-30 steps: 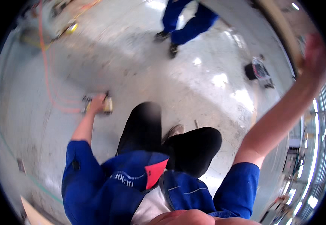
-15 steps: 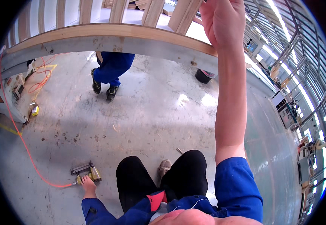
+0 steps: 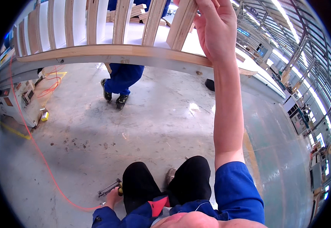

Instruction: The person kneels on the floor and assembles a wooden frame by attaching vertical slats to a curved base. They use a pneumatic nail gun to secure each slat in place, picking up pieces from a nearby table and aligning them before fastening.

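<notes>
Wooden frame [image 3: 108, 53]: long rail runs left to right overhead, slats rising from it. Right hand [image 3: 215, 30] raised, fingers wrapped round one slat [image 3: 182, 22] just above the rail. Left hand [image 3: 112, 197] low beside the knee, closed on a nail gun [image 3: 110, 188], its long axis pointing left along the floor [image 3: 165, 114]. Orange hose [image 3: 40, 152] trails left below the frame. Another person's legs [image 3: 121, 79] stand under the rail.

blue short-sleeve jacket w/ red tab, black trousers
</notes>
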Tool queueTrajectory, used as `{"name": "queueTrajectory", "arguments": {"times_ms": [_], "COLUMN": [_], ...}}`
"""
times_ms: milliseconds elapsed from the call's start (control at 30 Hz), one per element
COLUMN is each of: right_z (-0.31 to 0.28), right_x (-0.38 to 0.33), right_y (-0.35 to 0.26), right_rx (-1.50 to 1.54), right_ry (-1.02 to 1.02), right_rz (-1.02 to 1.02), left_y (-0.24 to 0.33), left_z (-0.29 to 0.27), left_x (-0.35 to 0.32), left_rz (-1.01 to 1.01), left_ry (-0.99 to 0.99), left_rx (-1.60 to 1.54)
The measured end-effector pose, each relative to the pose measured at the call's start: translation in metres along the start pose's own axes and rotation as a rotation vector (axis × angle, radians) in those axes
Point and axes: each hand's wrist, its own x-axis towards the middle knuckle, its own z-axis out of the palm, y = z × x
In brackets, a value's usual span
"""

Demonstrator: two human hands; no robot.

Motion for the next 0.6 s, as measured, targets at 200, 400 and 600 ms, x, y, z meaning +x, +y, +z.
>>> {"name": "queueTrajectory", "arguments": {"times_ms": [200,400,600], "right_z": [-0.002,-0.011,0.0], "right_x": [-0.003,0.002,0.004], "right_y": [-0.006,0.003,-0.006], "right_rx": [-0.084,0.032,0.054], "right_ry": [-0.028,-0.037,-0.042], "right_rz": [-0.024,-0.059,-0.077], "left_y": [0.061,0.214,0.357], "left_z": [-0.1,-0.265,-0.354], "left_x": [0.067,0.069,0.027], "left_rz": [-0.135,0.187,0.607], "left_ry": [0.326,0.37,0.054], "left_rx": [-0.308,-0.746,-1.86]}}
